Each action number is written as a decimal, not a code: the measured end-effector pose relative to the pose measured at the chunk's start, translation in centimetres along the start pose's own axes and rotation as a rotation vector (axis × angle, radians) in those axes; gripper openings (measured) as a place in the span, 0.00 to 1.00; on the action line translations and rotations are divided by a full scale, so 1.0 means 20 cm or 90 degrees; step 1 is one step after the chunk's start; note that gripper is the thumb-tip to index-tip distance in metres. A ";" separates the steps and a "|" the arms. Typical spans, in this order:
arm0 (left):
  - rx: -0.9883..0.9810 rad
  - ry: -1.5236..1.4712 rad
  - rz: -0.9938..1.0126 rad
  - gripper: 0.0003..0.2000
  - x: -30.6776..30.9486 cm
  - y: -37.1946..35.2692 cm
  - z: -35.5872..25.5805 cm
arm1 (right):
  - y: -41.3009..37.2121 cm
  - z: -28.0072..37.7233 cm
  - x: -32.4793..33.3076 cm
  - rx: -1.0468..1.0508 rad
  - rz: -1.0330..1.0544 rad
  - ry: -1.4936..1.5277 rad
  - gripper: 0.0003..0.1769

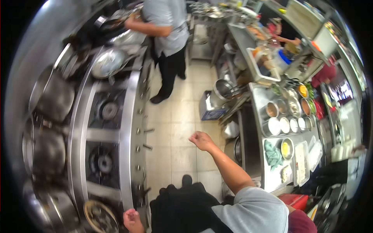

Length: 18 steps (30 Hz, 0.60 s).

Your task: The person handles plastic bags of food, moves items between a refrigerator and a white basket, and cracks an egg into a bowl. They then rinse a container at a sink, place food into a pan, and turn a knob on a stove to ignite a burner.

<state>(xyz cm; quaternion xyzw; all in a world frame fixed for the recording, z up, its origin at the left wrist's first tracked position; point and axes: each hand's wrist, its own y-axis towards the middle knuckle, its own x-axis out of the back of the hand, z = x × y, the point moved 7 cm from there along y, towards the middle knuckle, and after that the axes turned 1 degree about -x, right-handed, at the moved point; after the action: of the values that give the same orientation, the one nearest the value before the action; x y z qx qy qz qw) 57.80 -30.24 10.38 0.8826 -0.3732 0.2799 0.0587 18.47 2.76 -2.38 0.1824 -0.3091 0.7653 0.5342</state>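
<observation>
My right hand hangs over the tiled floor of the aisle, fingers curled in and nothing showing in them. Low at the left, my left hand is beside the front edge of the steel stove, its fingers also curled with nothing visible in them. Burner grates sit in the stove top, and several knobs and handles stick out along its front. Close to the left hand, a round pan-like item with a pale rim lies on the stove.
Ahead in the aisle, a co-worker stands at the stove near a foil-like covered pan. A steel pot rests on a blue box. The right counter carries several steel containers and a green cloth. Large pots line the left wall.
</observation>
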 end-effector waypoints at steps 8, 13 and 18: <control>-0.115 0.091 0.103 0.15 -0.46 0.52 -0.32 | 0.08 0.84 1.60 0.265 -0.412 0.022 0.15; -0.210 0.097 0.159 0.08 -0.87 1.07 -0.43 | -0.11 0.56 2.97 0.230 -0.722 -0.066 0.17; -0.128 0.100 0.261 0.16 -1.32 1.34 -0.79 | 0.32 0.33 4.13 0.167 -0.836 -0.396 0.15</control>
<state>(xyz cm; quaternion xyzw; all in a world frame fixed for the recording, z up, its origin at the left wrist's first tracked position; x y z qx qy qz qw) 17.33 -27.92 6.63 0.7539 -0.5646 0.3149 0.1171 -17.81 55.13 51.04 0.6008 -0.1793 0.2314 0.7439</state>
